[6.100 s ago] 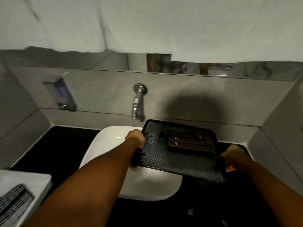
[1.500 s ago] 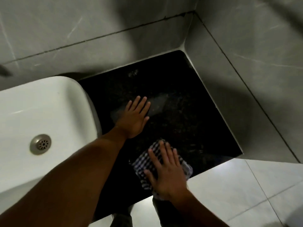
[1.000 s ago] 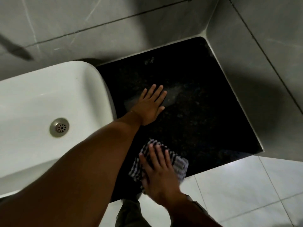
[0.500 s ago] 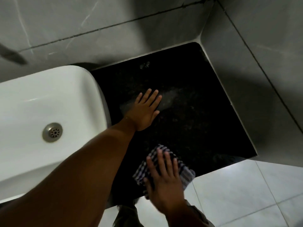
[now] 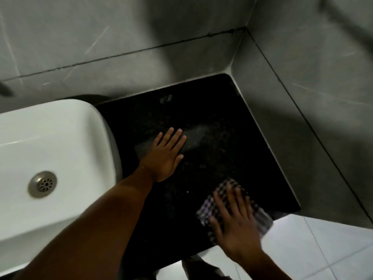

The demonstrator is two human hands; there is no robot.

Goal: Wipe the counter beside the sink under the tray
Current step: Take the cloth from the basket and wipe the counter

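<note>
The black speckled counter (image 5: 232, 138) lies to the right of the white sink (image 5: 50, 158). My left hand (image 5: 165, 156) rests flat on the counter with its fingers spread, holding nothing. Near the counter's front edge my right hand (image 5: 236, 225) presses flat on a checked black-and-white cloth (image 5: 210, 207), which lies on the counter. A pale smear (image 5: 195, 136) shows on the surface just beyond my left fingers. The tray is out of view.
Grey tiled walls (image 5: 302, 98) close the counter at the back and the right. The sink's metal drain (image 5: 42, 184) is at the left. Light floor tiles (image 5: 323, 249) show beyond the counter's front edge.
My right hand has slid the cloth to the right along the front edge. My left hand has stayed flat in place. Six seconds ago both hands held the tray over the counter.
</note>
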